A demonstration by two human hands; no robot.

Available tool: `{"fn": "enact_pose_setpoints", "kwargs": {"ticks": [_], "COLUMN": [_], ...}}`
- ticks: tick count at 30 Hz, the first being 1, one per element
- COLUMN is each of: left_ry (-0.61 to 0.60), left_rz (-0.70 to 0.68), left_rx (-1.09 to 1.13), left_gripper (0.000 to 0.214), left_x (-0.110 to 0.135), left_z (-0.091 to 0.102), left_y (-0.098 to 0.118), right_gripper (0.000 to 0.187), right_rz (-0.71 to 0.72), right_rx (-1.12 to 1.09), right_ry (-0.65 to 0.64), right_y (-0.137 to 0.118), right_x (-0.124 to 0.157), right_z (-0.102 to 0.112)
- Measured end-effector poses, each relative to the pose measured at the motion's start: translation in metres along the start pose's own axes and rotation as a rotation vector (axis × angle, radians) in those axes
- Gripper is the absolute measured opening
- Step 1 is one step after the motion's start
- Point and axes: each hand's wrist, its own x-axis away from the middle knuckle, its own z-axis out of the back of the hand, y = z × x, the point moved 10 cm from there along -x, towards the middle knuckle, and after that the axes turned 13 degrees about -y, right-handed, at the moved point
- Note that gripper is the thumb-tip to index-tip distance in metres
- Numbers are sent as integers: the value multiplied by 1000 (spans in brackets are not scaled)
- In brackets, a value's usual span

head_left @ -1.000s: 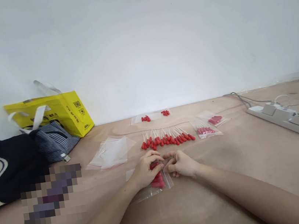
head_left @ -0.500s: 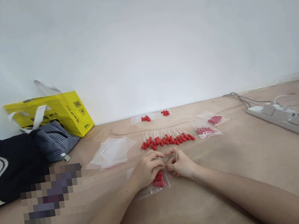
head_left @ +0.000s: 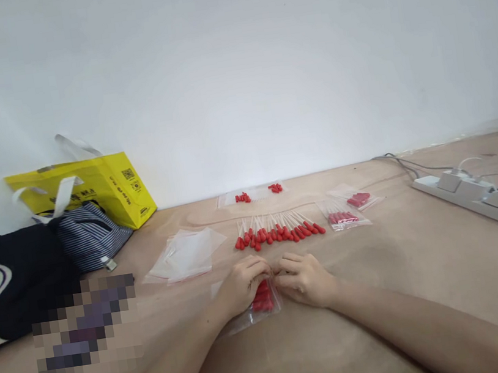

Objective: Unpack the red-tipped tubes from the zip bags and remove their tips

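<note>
A clear zip bag (head_left: 247, 319) with several red-tipped sticks (head_left: 262, 299) inside lies on the table in front of me. My left hand (head_left: 246, 282) rests over it, its fingers curled at the bag's right edge. My right hand (head_left: 306, 278) meets that same edge, with its fingers bent and pinched on the opening. The fingertips of both hands nearly touch, and the bag's edge is mostly hidden between them. Just beyond the hands, a row of loose red-tipped sticks (head_left: 278, 233) lies side by side with pale shafts pointing away.
Flat clear bags (head_left: 188, 253) are stacked at left. Filled bags (head_left: 343, 217) lie at right, and another bag (head_left: 257, 194) by the wall. A white power strip (head_left: 478, 200) stands far right; a yellow bag (head_left: 127, 191), striped pouch (head_left: 93, 236) and dark bag (head_left: 34, 272) sit left.
My right hand has turned more palm-down and its fingers have folded in at the bag's edge. The zip bag's right edge has become more covered. My left hand has barely shifted.
</note>
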Motion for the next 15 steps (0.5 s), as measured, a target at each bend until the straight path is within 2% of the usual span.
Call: {"fn": "enact_pose_setpoints", "kwargs": {"ticks": [5,10,15], "left_ry": [-76,-164,-138], "left_rz": [-201,-234,-241], "left_rx": [-266,-358,-300], "left_gripper": [24,26,28], "left_x": [2,2,2], "left_z": [-15,-26,-21], "left_y": [13,14,17], "right_gripper": [26,27,27], "right_rz": [135,179,213], "right_rx": [183,234,199], "right_ry": [-11,-69,-68], "right_y": [-15,-17,-17], "right_x": [-1,-2,-3], "right_z": [-7,-16,-17]}}
